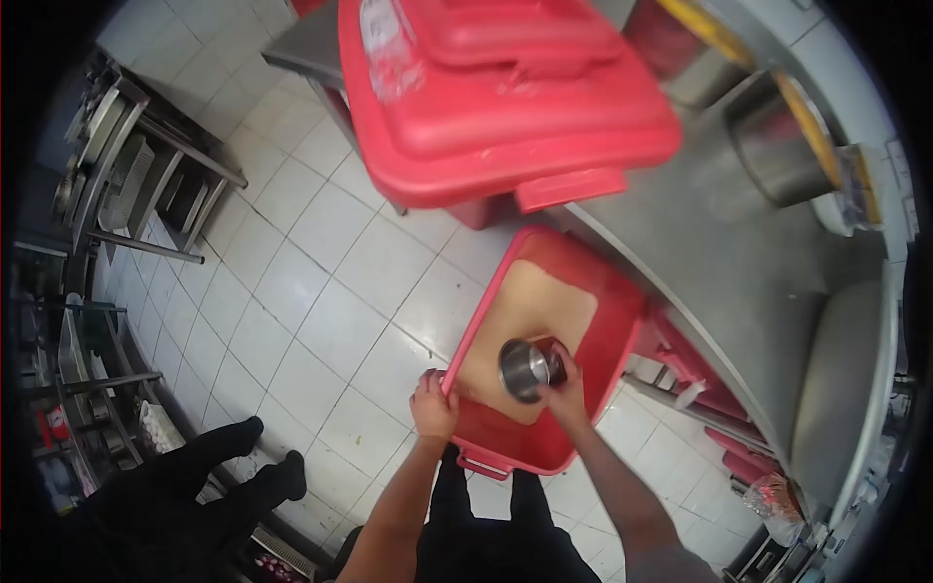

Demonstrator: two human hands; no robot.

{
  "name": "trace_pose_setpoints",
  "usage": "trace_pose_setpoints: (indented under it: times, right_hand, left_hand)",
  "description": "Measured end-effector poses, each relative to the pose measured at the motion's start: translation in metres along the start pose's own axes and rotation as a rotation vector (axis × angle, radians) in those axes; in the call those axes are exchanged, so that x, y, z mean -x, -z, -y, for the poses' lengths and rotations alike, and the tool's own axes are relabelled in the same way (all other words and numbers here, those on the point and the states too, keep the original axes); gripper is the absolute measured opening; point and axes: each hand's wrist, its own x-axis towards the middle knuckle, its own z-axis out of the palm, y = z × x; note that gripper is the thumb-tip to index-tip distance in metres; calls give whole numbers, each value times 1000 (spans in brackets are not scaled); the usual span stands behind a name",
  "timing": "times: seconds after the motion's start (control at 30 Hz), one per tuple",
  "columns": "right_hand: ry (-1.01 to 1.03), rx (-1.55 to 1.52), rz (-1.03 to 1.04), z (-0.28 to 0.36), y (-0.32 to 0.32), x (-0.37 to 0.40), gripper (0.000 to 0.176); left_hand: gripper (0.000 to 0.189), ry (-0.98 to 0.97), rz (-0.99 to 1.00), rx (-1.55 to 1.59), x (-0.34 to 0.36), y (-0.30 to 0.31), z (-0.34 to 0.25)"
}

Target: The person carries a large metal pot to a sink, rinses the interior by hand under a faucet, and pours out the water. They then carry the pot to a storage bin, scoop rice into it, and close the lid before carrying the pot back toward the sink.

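Note:
Before my legs stands a deep red plastic bin [607, 389], partly filled with a tan, grainy or powdery material [530, 301]. My left hand [434, 406] curls its fingers over the bin's near left rim. Inside the bin, my right hand [567, 391] grips a shiny metal cup [519, 373] by its right side. The cup is close over the tan material, its round mouth toward the left. Part of its side is covered by my fingers.
A red lidded bin [515, 107] stands beyond the open one. On the right runs a steel counter [671, 204] with large metal pots [777, 146]. Metal shelving [146, 175] lines the left. Another person's dark-clad legs [204, 466] are at lower left, on the white tiled floor [330, 321].

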Motion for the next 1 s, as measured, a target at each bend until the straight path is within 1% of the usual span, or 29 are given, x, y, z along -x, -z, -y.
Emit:
trace_pose_setpoints:
  times: [0.03,0.1,0.17,0.2,0.23,0.3,0.33,0.43,0.47,0.53,0.63,0.73,0.8,0.87,0.9,0.93,0.97,1.0]
  right_hand:
    - [43,174,-6,-41,-14,-25,71]
    - [61,627,-202,-63,-37,-64,67]
    - [61,640,-333,-62,-52,-89,62]
    - [75,838,-321,-96,-60,-99,63]
    - [-13,884,-246,-128,-80,-97,63]
    - [-185,974,-98,-148,-121,-78,63]
    - [-370,910,59,-134,-142,-65,64]
    - [-385,670,144,-156,-169,-44,69]
    - [-419,352,236,-156,-159,-41,70]
    - [-453,-286,401,-154,-127,-36,72]
    - [-840,-977,344,-120,-98,-10,71]
    - [-575,-952,269,-104,-58,9,70]
    - [-593,-1024,302,-82,-30,17,69]
    - [-634,-1073,308,-58,-4,27,72]
    - [-591,-1120,318,-53,3,32,72]
    - [-550,-1164,333,-49,11,39,72]
    - [-513,-1205,351,-43,21,43,73]
    - [-540,-1246,352,-26,32,47,73]
  left_hand:
    - [35,-13,-5,28,-2,-1,2]
    - [32,-38,-12,84,-3,-3,9]
    - [30,-50,-15,112,-6,-4,8]
    - [29,-70,-24,123,-7,-5,11]
    - [29,-92,-33,135,-8,-5,11]
    - [31,-86,-24,146,-8,-8,14]
    - [33,-64,-8,154,-7,-10,15]
    - [37,-35,19,149,-5,-7,18]
    - [38,-39,20,150,-6,-7,16]
    - [34,-69,0,124,-7,-4,11]
    - [32,-88,-12,81,-5,-1,10]
    - [32,-90,-17,15,-4,-3,7]
    - [33,-68,9,-18,-2,-4,7]
    - [41,-44,53,-71,4,-3,8]
    - [44,-37,66,-99,3,1,5]
    - [53,23,77,-115,9,6,0]
    - [55,40,62,-87,19,13,-6]
    - [57,56,47,-63,31,22,-12]
